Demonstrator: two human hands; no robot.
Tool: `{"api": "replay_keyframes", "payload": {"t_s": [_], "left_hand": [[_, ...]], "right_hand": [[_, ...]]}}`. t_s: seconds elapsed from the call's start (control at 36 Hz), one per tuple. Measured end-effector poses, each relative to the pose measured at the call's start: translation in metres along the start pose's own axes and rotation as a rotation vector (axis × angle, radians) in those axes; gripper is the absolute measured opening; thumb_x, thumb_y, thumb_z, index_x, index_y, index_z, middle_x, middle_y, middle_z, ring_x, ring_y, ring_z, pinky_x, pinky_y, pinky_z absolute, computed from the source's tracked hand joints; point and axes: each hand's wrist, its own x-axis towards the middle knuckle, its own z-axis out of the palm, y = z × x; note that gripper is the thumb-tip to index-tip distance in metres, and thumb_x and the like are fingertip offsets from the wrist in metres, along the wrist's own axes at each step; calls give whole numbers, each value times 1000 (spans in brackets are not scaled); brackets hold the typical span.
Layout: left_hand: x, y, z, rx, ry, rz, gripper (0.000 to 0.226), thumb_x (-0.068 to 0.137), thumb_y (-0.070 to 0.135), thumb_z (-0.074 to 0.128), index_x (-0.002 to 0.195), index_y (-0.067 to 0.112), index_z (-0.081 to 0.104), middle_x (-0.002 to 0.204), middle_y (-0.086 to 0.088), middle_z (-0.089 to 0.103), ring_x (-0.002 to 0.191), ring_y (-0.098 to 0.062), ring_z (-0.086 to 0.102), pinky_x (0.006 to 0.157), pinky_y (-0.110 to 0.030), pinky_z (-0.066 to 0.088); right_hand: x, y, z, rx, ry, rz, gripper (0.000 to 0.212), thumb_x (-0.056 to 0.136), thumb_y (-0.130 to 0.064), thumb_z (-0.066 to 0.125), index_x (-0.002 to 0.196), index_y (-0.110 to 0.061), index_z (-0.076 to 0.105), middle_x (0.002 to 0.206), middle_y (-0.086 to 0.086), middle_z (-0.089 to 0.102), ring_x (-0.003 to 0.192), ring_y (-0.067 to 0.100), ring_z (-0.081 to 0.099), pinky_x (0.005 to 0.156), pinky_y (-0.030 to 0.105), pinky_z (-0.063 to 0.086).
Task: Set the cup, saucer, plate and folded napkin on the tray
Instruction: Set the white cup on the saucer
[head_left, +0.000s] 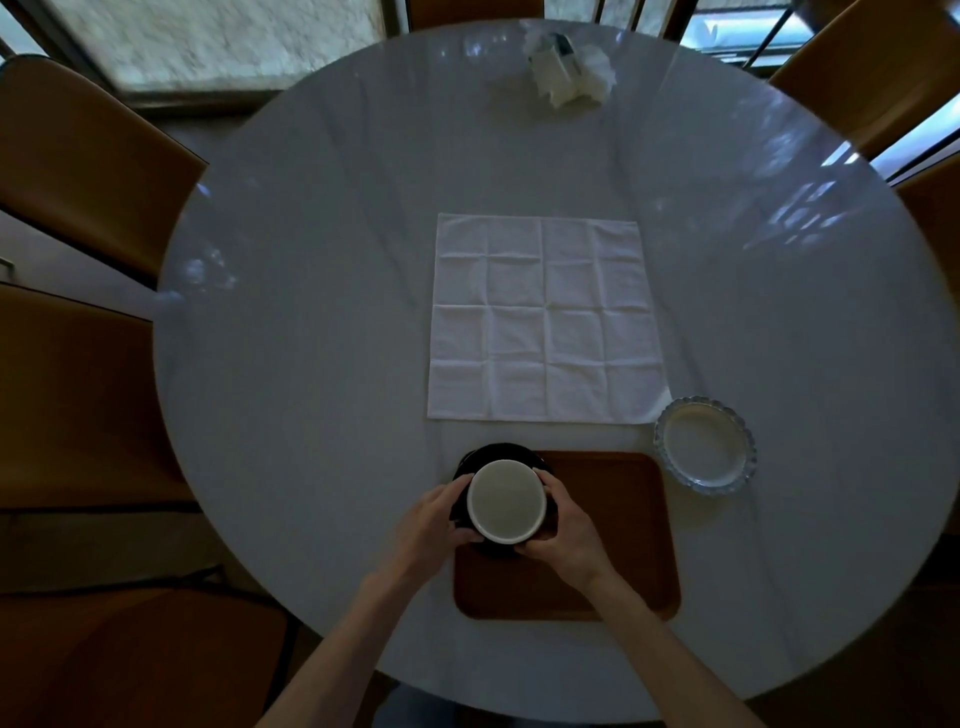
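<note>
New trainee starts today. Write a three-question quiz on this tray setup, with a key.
1. True or false: the napkin is already folded.
2. What do both hands, left hand and right hand, hold? A) cup B) glass plate C) napkin holder
3. Fill in: the glass plate sits off the tray's ____ side.

Key: 1 false, it lies spread flat; 2 A, over the black saucer; 3 right.
</note>
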Motion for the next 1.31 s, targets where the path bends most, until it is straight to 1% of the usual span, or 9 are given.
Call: {"api": "replay_keyframes", "payload": {"t_s": [0.22, 0.31, 0.39, 0.47, 0.67, 0.78, 0.94, 1.03, 1.31], "left_hand": [[-1, 2, 0, -7, 11, -20, 82, 69, 34, 80, 140, 27, 39, 136, 1, 51, 115, -18, 55, 91, -33, 49], [-4, 5, -1, -5, 30, -42, 76, 71, 28, 79, 138, 23, 43, 122, -4, 53, 99, -18, 57, 86, -28, 48], [-8, 9, -4, -16, 65, -85, 64, 75, 18, 75, 134, 17, 49, 106, -2, 48, 77, -15, 53, 77, -22, 45], [-13, 11, -6, -40, 87, -136, 53, 79, 12, 66, 130, 16, 52, 105, 0, 44, 72, -12, 53, 76, -21, 45], [-28, 21, -12, 20, 188, -195, 22, 87, 18, 59, 108, 11, 58, 102, -4, 54, 73, -17, 53, 69, -25, 40], [-38, 27, -16, 85, 196, -170, 12, 87, 17, 58, 97, 10, 58, 98, -5, 57, 76, -20, 57, 67, -29, 43], [-58, 44, -9, 177, 247, -133, 9, 88, 24, 53, 81, 19, 50, 81, 3, 53, 65, -17, 54, 60, -38, 49], [-70, 58, 2, 247, 289, -136, 15, 89, 29, 50, 77, 24, 44, 76, 6, 49, 57, -13, 50, 53, -35, 48], [-88, 92, 28, 399, 264, -78, 11, 81, 33, 57, 87, 24, 53, 83, 3, 56, 71, -17, 58, 64, -32, 46]], "right_hand": [[-2, 0, 0, -11, -7, 39, 100, 64, -15, 88, 146, -21, 31, 136, -7, 49, 128, 6, 44, 107, 26, 40], [-1, 2, -2, -36, 2, 71, 99, 64, -16, 87, 146, -18, 32, 131, -5, 52, 119, 9, 52, 100, 29, 49], [-2, 4, -8, -59, 22, 97, 83, 69, -6, 80, 140, -18, 40, 118, -3, 60, 101, 8, 63, 83, 23, 56], [-4, 3, -15, -75, 54, 118, 58, 75, 0, 72, 125, -18, 50, 111, 1, 62, 95, 11, 64, 73, 21, 56], [-11, -3, -31, -250, 100, 49, 26, 84, -12, 66, 107, -19, 56, 100, -5, 57, 86, 10, 60, 74, 27, 57], [-17, -10, -41, -370, 108, -21, 16, 84, -21, 63, 97, -21, 54, 92, -8, 54, 81, 6, 55, 67, 22, 50], [-31, -13, -52, -584, 169, -127, 30, 80, -33, 61, 105, -21, 52, 98, -6, 55, 85, 13, 56, 69, 28, 50], [-41, -11, -57, -690, 201, -199, 34, 77, -35, 60, 107, -19, 55, 96, -2, 59, 85, 16, 58, 71, 29, 53], [-77, -1, -74, -778, 273, -268, 39, 69, -37, 61, 104, -20, 61, 90, -4, 60, 81, 16, 59, 64, 29, 53]]}}
